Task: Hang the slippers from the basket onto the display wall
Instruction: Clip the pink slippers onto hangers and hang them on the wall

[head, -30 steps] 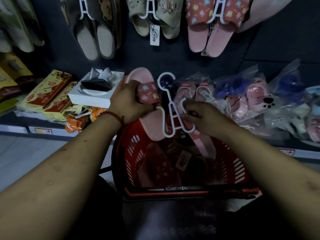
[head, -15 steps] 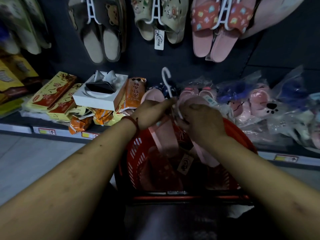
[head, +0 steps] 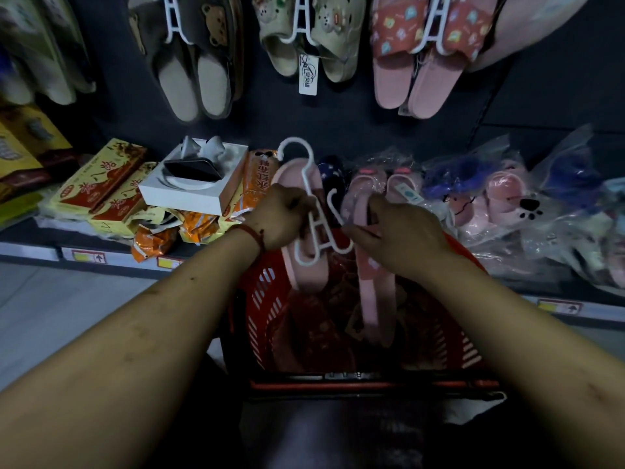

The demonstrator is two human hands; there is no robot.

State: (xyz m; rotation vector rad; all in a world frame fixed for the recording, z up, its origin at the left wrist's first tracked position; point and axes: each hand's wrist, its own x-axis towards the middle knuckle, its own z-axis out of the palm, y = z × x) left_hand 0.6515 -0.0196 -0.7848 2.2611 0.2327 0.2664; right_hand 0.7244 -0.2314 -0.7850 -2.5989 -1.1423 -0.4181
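Above the red basket (head: 260, 309) I hold a pair of pink slippers on a white plastic hanger (head: 306, 174). My left hand (head: 280, 216) grips the left pink slipper (head: 309, 275) and the hanger's left side. The right pink slipper (head: 373, 299) hangs from my right hand (head: 400, 236), which pinches its upper end beside the hanger's right arm. The hanger's hook points up toward the dark display wall (head: 338, 123). More reddish slippers lie in the basket, dim and hard to make out.
Three pairs hang on the wall: brown bear slippers (head: 196, 69), beige ones with a tag (head: 311, 38), pink patterned slides (head: 422, 62). The shelf below carries a white box (head: 192, 194), yellow and orange packets (head: 101, 187) and bagged slippers (head: 500, 198). Grey floor lies to the left.
The hanger and pink slippers have been turned and lifted, so the hook now shows fully above my left hand. The view has tilted slightly, with the wall slippers lower in the frame.
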